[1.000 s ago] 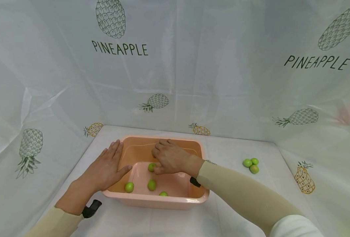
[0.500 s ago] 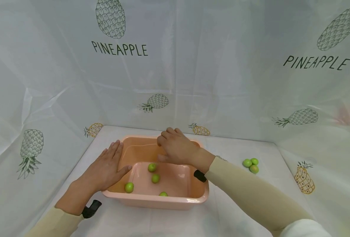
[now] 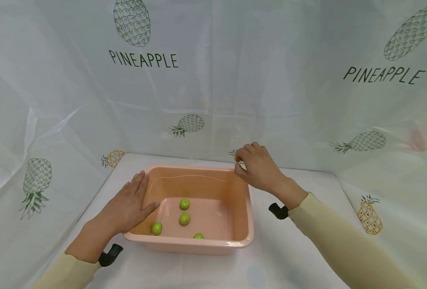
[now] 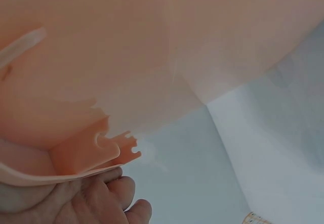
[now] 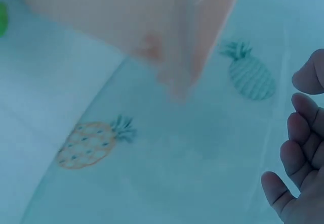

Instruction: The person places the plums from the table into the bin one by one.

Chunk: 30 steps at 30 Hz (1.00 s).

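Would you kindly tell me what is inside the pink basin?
Four green fruits lie in the pink basin. The near rim partly hides one, plus anything directly behind it; the left hand blocks a bit more.

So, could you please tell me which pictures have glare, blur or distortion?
Head view: mostly clear, with a small bright glint on the front rim of the basin; left wrist view: dim, the basin showing jagged, distorted edges near the left hand; right wrist view: bluish cast, basin blurred, right hand sharper.
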{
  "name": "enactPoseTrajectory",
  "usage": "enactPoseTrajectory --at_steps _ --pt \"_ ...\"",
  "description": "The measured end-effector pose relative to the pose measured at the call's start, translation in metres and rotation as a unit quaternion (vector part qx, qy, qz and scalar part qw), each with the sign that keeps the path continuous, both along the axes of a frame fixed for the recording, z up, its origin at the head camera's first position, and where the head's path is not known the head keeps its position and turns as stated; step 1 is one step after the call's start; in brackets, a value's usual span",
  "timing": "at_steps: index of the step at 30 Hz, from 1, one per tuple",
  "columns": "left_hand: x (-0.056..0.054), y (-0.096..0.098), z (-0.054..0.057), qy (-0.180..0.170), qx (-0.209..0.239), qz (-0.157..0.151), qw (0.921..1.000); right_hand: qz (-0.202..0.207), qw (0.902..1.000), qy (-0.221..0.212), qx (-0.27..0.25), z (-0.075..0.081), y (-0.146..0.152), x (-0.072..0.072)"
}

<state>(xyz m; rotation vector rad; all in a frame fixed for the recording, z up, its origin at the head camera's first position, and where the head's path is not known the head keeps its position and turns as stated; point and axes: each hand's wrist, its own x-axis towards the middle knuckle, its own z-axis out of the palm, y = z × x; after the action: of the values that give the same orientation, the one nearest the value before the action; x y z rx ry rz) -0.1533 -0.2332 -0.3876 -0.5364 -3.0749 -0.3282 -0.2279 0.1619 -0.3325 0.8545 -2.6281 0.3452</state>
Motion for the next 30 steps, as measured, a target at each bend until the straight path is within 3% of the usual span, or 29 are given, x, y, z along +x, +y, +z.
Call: enactPoseTrajectory --at_steps 6,14,21,30 --pt "0.001 -0.001 0.0 -0.005 0.004 -0.001 1.0 -0.042 0.999 -0.011 -0.014 -0.032 0.037 0.006" --pt "0.0 -0.002 -0.001 0.0 0.006 -0.006 1.0 -0.072 0.9968 -0.033 0.009 -0.094 0.058 0.017" --pt "0.0 0.0 0.002 -0.004 0.01 -0.002 0.9999 -0.061 0.9958 -0.05 0.047 -0.137 0.065 0.028" --pt "0.002 0.001 0.002 -0.009 0.011 -0.001 0.9999 -0.021 0.9957 -0.052 0.073 -0.168 0.063 0.039"
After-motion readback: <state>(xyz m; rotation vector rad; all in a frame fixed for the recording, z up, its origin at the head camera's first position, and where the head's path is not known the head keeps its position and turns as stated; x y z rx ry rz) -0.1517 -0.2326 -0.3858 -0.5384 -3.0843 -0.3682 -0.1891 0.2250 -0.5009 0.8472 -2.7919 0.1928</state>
